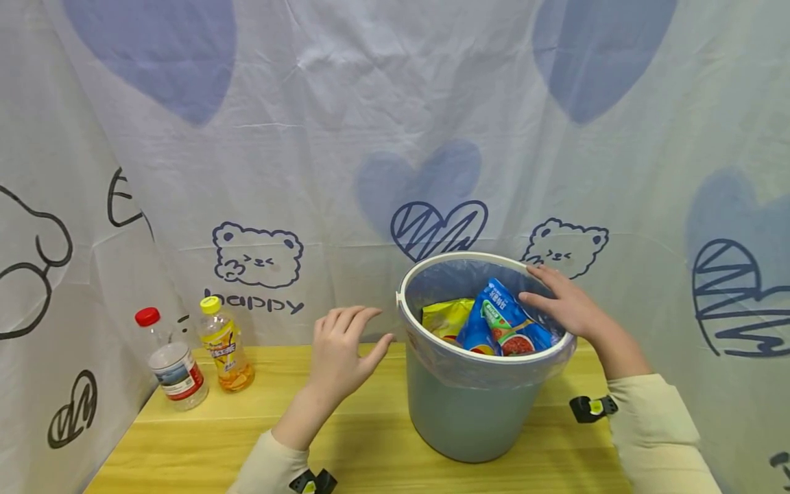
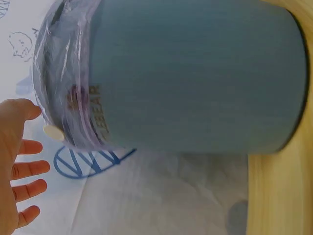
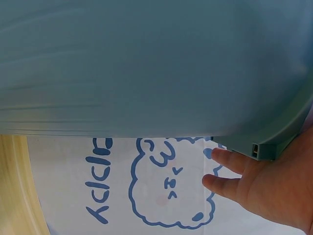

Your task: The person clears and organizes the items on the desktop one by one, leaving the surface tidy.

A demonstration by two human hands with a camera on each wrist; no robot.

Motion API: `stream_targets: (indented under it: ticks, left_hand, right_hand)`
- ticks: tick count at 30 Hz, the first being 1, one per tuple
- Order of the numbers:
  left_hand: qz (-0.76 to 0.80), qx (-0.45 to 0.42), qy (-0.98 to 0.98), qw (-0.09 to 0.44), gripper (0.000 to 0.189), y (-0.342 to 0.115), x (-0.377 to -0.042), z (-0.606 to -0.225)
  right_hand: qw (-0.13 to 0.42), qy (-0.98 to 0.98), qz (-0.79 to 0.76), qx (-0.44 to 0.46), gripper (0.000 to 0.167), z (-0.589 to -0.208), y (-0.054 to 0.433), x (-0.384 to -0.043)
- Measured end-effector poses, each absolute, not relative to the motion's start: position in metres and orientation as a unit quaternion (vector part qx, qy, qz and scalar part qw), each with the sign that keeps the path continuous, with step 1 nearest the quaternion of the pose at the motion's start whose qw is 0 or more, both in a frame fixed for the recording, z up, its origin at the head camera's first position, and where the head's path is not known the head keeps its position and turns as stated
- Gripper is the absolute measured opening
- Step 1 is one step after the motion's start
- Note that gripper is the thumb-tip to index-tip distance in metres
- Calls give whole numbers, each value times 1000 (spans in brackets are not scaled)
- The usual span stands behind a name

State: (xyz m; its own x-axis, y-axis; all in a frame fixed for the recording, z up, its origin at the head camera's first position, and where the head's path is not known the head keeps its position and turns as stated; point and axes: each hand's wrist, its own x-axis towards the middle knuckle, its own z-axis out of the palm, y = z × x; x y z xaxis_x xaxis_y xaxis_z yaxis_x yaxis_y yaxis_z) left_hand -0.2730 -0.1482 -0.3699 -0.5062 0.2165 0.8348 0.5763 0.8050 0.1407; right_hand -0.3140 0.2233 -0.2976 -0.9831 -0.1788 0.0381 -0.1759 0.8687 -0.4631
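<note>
A grey-green trash bin [image 1: 472, 422] with a white rim stands upright, lined with a clear plastic bag [image 1: 487, 376]. Inside it lie a blue snack packet [image 1: 494, 312] and a yellow packet [image 1: 446, 315], partly covered by the blue one. My left hand [image 1: 342, 353] is raised to the left of the bin, apart from it, fingers spread and loosely bent, holding nothing. On the other side my right hand [image 1: 568, 305] is at the rim, its fingers extended; the thumb reaches over the opening. Whether that palm touches the rim I cannot tell.
To the left, a clear bottle [image 1: 175, 374] with a red cap stands beside a yellow-capped bottle [image 1: 226, 350] holding some orange contents. A printed cloth [image 1: 345, 171] hangs behind the yellow wooden table [image 1: 364, 446] and at its sides.
</note>
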Motion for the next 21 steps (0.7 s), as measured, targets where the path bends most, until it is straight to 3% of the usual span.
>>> stream_targets:
  ticks: [21]
  left_hand:
    - [-158,-162,-884,410,42,-221,-265,-415]
  right_hand:
    - [3,968,-233,-96,79,-297,224,-315]
